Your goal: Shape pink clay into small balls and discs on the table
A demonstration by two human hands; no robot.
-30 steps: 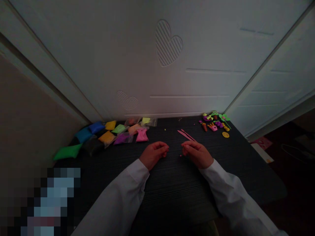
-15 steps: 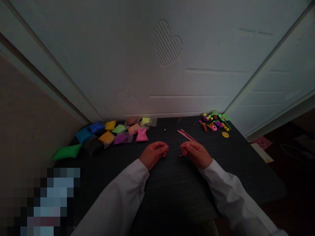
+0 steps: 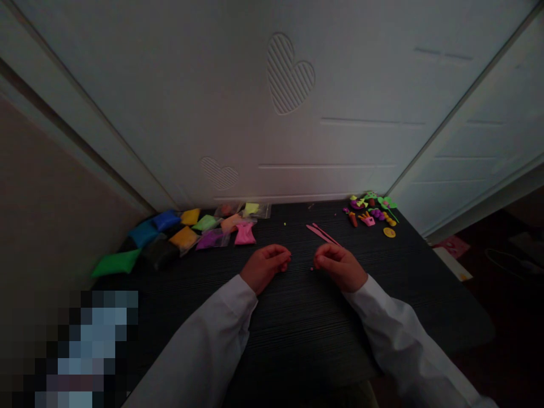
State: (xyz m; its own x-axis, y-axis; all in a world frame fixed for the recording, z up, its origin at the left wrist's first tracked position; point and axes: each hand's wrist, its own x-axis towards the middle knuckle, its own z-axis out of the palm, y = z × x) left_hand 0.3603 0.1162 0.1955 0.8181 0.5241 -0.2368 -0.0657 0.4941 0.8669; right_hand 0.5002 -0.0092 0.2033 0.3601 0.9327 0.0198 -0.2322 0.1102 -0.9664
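Over the dark tabletop (image 3: 280, 326), not much is changing tbh. The right hand (image 3: 342, 269) is just drawing its fingertips in a touch, widening the gap to the left hand (image 3: 267, 267), which is basically staying put. As I'm reading it, the work is hardly moving along, and it's looking like fiddly fingertip stuff.

Grip-wise, both hands are curling with the thumb up near the fingers, but I'm not able to tell if either one is pinching anything. It's too dark and tiny. The one pink crumb (image 3: 311, 269) is sitting on the tabletop, just beside the right fingertips, same as half a second ago.

For the count: two slim pink tools (image 3: 318, 233) are lying beyond the right hand, and one yellow crumb (image 3: 284, 224) is sitting farther back. I'm counting twelve coloured packets (image 3: 117, 263) over on the left. On the far right, one yellow disc (image 3: 389, 232) is lying by a bunch of little colourful pieces (image 3: 367, 220), which are overlapping too much for me to count.
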